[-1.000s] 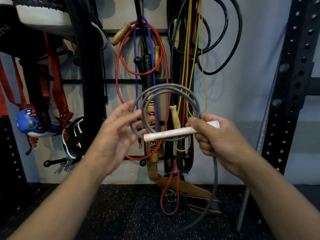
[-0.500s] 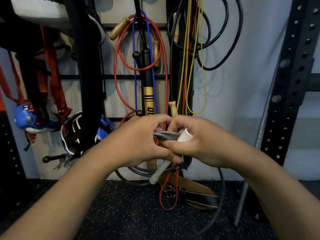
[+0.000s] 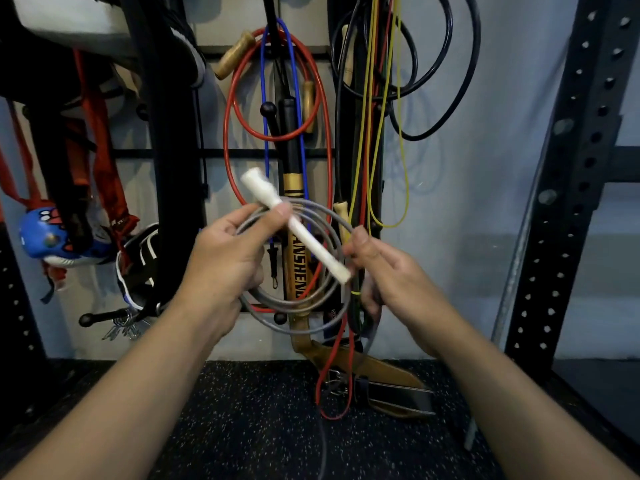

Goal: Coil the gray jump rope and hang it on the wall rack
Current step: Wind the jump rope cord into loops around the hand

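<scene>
The gray jump rope (image 3: 313, 216) is wound into a few round loops held up in front of the wall rack (image 3: 214, 154). Its white handle (image 3: 294, 230) lies slantwise across the coil, top end up-left. My left hand (image 3: 228, 251) grips the coil's left side, with the thumb pressing the handle against it. My right hand (image 3: 377, 268) pinches the coil's right side near the handle's lower end. A loose gray tail drops from the coil toward the floor.
Red (image 3: 228, 109), blue, yellow (image 3: 403, 168) and black ropes hang on the rack, with a wooden bat (image 3: 294, 202) and black pegs (image 3: 268, 107). A leather belt (image 3: 391, 382) lies on the speckled floor. Gloves hang at left; a perforated black upright (image 3: 561, 202) stands at right.
My hands have moved apart from the bunched grip of half a second ago. The coil is spread open again and the white handle has swung up to slant across it.
</scene>
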Motion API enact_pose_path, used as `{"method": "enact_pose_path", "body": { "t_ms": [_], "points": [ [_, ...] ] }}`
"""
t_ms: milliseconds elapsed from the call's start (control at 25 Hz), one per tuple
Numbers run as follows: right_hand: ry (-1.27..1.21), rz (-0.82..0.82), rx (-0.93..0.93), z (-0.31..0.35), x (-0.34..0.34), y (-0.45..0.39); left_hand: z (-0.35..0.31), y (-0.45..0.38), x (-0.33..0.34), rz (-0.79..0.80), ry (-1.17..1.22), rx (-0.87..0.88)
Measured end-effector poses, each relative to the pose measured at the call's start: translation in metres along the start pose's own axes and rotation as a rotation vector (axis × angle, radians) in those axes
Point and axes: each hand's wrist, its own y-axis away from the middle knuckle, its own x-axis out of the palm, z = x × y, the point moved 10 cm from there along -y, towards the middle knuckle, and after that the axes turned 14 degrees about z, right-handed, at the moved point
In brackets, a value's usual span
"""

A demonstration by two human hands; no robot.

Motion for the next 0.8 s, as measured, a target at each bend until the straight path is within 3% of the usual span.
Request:
{"method": "enact_pose_path", "body": {
  "t_ms": [200,360,440,560,721,801],
  "points": [
    [-0.257,0.038,-0.002,-0.015,0.043,-0.01,0.038,0.009,-0.009,-0.288,0.478,0.007],
    [-0.551,-0.102,-0.042,-0.015,0.046,-0.013,0.047,0.014,-0.003,-0.321,0.51,0.023],
    [-0.518,-0.163,-0.061,-0.011,0.039,-0.013,0.054,0.014,0.0,-0.331,0.52,-0.005],
    [-0.394,-0.195,-0.048,-0.009,0.028,-0.011,0.063,0.013,0.0,-0.286,0.499,-0.054],
    [-0.329,-0.176,-0.058,-0.003,0.012,-0.006,0.063,0.01,-0.003,-0.022,0.413,-0.197],
    [-0.262,-0.137,-0.081,0.005,0.004,-0.005,0.048,0.006,-0.028,-0.028,0.219,-0.189]
  ]
}}
